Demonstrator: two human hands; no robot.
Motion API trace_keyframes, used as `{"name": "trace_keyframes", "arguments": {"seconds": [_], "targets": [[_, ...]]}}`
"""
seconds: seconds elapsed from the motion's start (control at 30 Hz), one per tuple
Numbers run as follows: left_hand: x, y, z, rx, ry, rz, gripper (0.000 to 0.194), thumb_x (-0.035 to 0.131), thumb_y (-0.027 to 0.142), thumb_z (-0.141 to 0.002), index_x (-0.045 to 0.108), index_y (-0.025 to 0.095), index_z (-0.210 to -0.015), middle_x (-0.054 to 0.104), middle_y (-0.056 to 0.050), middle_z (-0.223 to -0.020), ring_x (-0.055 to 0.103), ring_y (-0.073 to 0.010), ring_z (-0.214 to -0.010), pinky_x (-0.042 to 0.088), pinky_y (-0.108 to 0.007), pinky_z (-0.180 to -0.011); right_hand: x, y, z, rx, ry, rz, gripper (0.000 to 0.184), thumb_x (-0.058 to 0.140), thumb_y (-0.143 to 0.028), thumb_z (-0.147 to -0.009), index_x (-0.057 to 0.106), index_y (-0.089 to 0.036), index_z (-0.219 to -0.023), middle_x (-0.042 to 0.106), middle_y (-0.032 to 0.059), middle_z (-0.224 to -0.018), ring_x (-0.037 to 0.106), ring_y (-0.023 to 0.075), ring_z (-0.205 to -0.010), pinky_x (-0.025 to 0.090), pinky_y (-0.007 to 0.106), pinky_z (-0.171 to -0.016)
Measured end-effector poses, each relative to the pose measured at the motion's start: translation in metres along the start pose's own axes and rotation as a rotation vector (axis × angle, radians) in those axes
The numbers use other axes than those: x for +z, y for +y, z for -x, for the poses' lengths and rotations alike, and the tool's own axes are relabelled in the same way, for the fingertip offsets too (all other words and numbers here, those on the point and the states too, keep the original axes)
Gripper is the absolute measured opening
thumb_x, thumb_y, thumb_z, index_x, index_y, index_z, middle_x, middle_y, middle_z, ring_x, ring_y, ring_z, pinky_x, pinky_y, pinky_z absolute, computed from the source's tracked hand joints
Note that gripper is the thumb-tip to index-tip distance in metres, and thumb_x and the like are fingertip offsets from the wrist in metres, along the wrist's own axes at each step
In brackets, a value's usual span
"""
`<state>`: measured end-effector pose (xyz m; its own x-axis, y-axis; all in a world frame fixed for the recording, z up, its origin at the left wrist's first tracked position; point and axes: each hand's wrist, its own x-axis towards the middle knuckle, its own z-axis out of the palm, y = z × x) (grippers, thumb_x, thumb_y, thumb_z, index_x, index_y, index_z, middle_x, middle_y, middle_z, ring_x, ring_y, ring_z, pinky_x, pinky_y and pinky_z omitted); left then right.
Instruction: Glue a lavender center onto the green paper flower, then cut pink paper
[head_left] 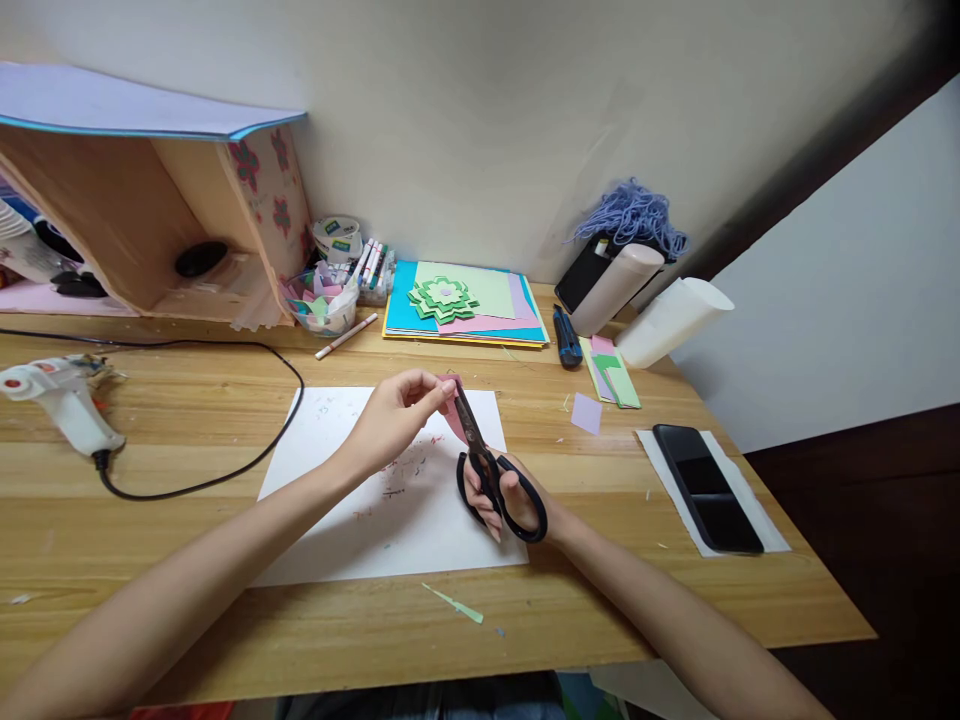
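A small piece of pink paper is pinched between the thumb and fingers of my left hand. My right hand grips black-handled scissors, its fingers through the loops. The scissor blades point up and away from me and lie against the pink paper, close to my left fingertips. Both hands are above a white sheet marked with small coloured specks and strokes. Part of the pink paper is hidden behind the blades.
A glue gun with a black cord lies left. Behind are a scrap tub, markers, coloured sheets bearing a green paper flower, and a utility knife. Paper rolls and a phone are right.
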<state>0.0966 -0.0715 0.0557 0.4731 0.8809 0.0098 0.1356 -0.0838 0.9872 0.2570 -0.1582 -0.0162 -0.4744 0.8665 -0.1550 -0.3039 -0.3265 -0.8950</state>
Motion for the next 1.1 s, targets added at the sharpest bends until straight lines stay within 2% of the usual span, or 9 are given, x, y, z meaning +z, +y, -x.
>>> {"name": "trace_keyframes", "arguments": {"seconds": [0.13, 0.27, 0.5, 0.67, 0.77, 0.9, 1.1], "targets": [[0.002, 0.002, 0.003, 0.011, -0.026, 0.018, 0.024, 0.054, 0.038, -0.079, 0.057, 0.016, -0.071, 0.062, -0.002, -0.070, 0.052, -0.0108, -0.063, 0.036, -0.022, -0.056, 0.001, 0.001, 0.001, -0.003, 0.011, 0.004, 0.065, 0.051, -0.078, -0.050, 0.041, -0.017, -0.072, 0.038, -0.0086, -0.051, 0.032, 0.0019, -0.033, 0.038, 0.017, -0.030], [-0.004, 0.012, 0.005, 0.024, 0.005, 0.058, 0.023, 0.055, 0.037, -0.077, 0.056, 0.016, -0.069, 0.062, -0.003, -0.079, 0.051, -0.0102, -0.064, 0.036, -0.022, -0.054, 0.006, -0.006, -0.003, -0.016, -0.035, 0.017, 0.066, 0.049, -0.079, -0.052, 0.041, -0.017, -0.074, 0.037, -0.0082, -0.052, 0.033, 0.0026, -0.035, 0.039, 0.017, -0.031], [-0.041, 0.051, 0.007, 0.078, 0.052, 0.003, 0.025, 0.055, 0.039, -0.077, 0.054, 0.016, -0.066, 0.054, 0.000, -0.064, 0.044, -0.0085, -0.055, 0.033, -0.021, -0.050, 0.017, -0.047, -0.028, -0.093, -0.196, 0.186, 0.064, 0.043, -0.078, -0.059, 0.042, -0.017, -0.076, 0.038, -0.0069, -0.055, 0.035, 0.0029, -0.036, 0.039, 0.017, -0.033], [-0.073, 0.066, 0.013, 0.117, 0.054, -0.033, 0.026, 0.057, 0.038, -0.075, 0.052, 0.016, -0.063, 0.055, 0.000, -0.071, 0.038, -0.0064, -0.051, 0.030, -0.021, -0.048, 0.026, -0.067, -0.050, -0.079, -0.329, 0.211, 0.064, 0.041, -0.078, -0.060, 0.042, -0.016, -0.076, 0.039, -0.0065, -0.056, 0.035, 0.0026, -0.035, 0.036, 0.016, -0.031], [-0.088, 0.069, 0.017, 0.114, 0.057, -0.091, 0.027, 0.058, 0.039, -0.074, 0.051, 0.016, -0.061, 0.054, -0.001, -0.073, 0.040, -0.0075, -0.054, 0.030, -0.021, -0.049, 0.033, -0.074, -0.057, -0.049, -0.379, 0.190, 0.065, 0.042, -0.078, -0.060, 0.044, -0.015, -0.076, 0.039, -0.0064, -0.056, 0.035, 0.0024, -0.035, 0.036, 0.016, -0.031], [-0.098, 0.072, 0.020, 0.086, 0.036, -0.152, 0.028, 0.056, 0.041, -0.074, 0.051, 0.017, -0.061, 0.045, 0.001, -0.060, 0.042, -0.0100, -0.056, 0.031, -0.022, -0.049, 0.036, -0.078, -0.059, -0.008, -0.405, 0.180, 0.065, 0.044, -0.078, -0.059, 0.045, -0.015, -0.078, 0.040, -0.0061, -0.056, 0.037, 0.0028, -0.036, 0.037, 0.016, -0.032], [-0.100, 0.070, 0.020, 0.087, -0.015, -0.139, 0.025, 0.056, 0.039, -0.075, 0.053, 0.017, -0.062, 0.050, 0.000, -0.065, 0.043, -0.0097, -0.057, 0.032, -0.022, -0.050, 0.031, -0.074, -0.059, 0.021, -0.452, 0.155, 0.066, 0.042, -0.078, -0.059, 0.044, -0.015, -0.079, 0.039, -0.0071, -0.056, 0.037, 0.0023, -0.035, 0.037, 0.015, -0.030]]}}
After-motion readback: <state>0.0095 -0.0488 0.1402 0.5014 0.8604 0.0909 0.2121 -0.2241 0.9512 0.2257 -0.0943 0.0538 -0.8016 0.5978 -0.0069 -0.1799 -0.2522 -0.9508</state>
